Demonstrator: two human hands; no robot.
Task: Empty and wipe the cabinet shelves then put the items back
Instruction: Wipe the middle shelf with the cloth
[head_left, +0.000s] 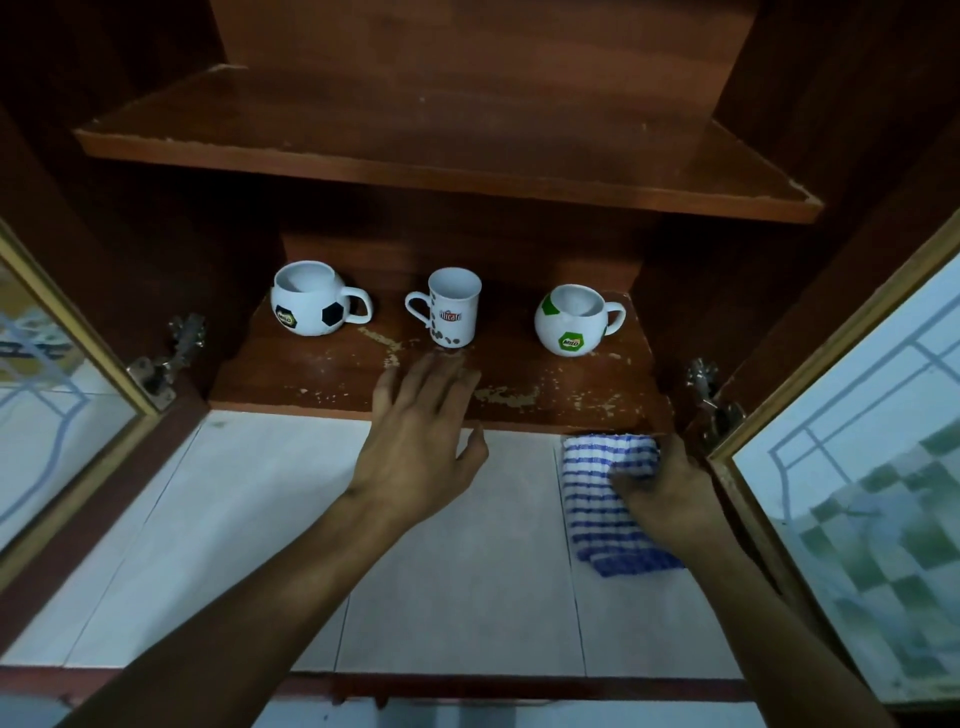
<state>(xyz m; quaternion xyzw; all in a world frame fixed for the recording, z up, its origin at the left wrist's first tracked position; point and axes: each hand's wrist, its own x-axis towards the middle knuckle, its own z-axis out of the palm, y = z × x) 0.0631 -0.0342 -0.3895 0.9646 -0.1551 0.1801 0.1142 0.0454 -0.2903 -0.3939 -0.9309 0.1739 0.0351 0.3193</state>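
Note:
Three white mugs stand on the lower cabinet shelf (322, 374): a football-patterned mug (310, 300) at the left, a tall straight mug (453, 307) in the middle, and a round mug with a green logo (572, 321) at the right. My left hand (423, 441) reaches over the shelf's front edge with fingers straight, its fingertips just short of the tall mug. My right hand (667, 493) grips a blue-and-white striped cloth (597, 499) below the shelf's right end. The upper shelf (415, 140) carries nothing.
Both glass-paned cabinet doors stand open, the left door (47, 395) and the right door (852, 467), with metal hinges on each side. White tiled wall (234, 519) lies below the cabinet. The lower shelf's front surface is chipped and worn.

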